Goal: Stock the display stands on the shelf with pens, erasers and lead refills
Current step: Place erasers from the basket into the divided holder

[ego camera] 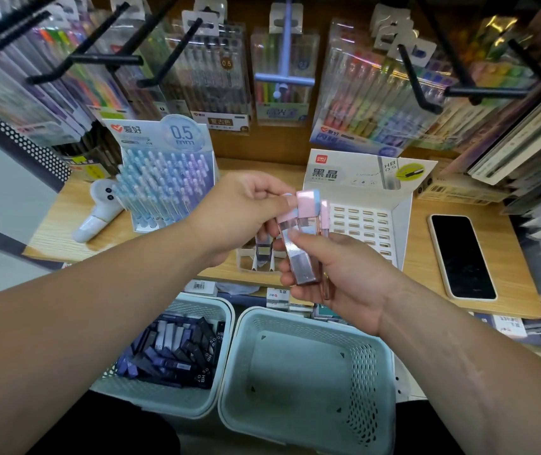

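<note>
Nearest me, a basket (164, 400) is full of dark lead refills (177, 356). My right hand (344, 277) curls round several pink-capped refill cases (298, 254), and my left hand (242, 218) pinches 1 cap. Beyond, the white slotted stand (364, 224) sits mostly unfilled, while the pen stand (164, 182) looks full. I judge refills remain.

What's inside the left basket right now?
A loose pile of dark lead refill cases lies in the left basket, some marked HB. The left forearm covers its far left corner.
</note>
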### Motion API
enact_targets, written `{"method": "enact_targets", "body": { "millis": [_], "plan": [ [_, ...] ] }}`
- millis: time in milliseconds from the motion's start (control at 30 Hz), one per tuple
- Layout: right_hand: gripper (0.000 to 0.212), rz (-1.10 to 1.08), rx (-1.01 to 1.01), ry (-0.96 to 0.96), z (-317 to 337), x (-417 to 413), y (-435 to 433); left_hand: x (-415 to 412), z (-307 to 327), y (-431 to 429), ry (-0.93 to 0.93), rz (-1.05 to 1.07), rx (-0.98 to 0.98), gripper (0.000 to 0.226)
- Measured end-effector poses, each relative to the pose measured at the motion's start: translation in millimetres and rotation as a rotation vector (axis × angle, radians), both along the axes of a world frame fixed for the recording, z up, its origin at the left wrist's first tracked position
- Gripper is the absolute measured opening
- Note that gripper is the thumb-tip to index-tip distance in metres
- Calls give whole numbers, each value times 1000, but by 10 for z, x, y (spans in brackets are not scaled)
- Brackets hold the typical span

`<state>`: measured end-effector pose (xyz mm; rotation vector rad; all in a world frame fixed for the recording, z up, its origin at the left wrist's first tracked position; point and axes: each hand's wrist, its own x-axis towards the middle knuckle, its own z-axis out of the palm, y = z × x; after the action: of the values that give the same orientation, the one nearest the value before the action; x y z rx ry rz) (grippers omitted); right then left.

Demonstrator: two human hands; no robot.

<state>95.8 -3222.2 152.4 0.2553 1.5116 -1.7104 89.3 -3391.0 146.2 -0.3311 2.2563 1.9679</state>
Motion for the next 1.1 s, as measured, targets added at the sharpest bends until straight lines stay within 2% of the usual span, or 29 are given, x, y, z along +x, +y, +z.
{"method": "enact_targets", "body": {
  "millis": [133, 233, 300, 400, 500, 633, 733, 900, 1100],
  "plan": [
    [22, -210, 8, 61, 14, -47, 26, -41, 92, -50, 11, 62, 152, 13],
    [21, -344, 97, 88, -15, -112, 92, -88, 104, -121, 63, 56, 102, 19],
    [20, -389, 140, 99, -26, -135, 126, -112, 65, -171, 81, 40, -20, 22],
    [22, -395, 152, 106, -51, -133, 161, -133, -54, -166, 99, 23, -311, 21],
    [23, -377, 137, 107, -70, -118, 183, -144, -162, -98, 193, -4, -613, 14],
    [22, -367, 114, 98, -56, -107, 224, -177, -251, -56, 338, -80, -864, 10],
    [23, -361, 118, 94, -46, -108, 259, -187, -312, -52, 418, -143, -956, 7],
    [25, -344, 95, 85, -15, -99, 274, -198, -408, -28, 437, -269, -1126, 8],
    [25, -285, 20, 48, 49, -85, 261, -211, -459, 6, 378, -284, -1105, 5]
  ]
}}
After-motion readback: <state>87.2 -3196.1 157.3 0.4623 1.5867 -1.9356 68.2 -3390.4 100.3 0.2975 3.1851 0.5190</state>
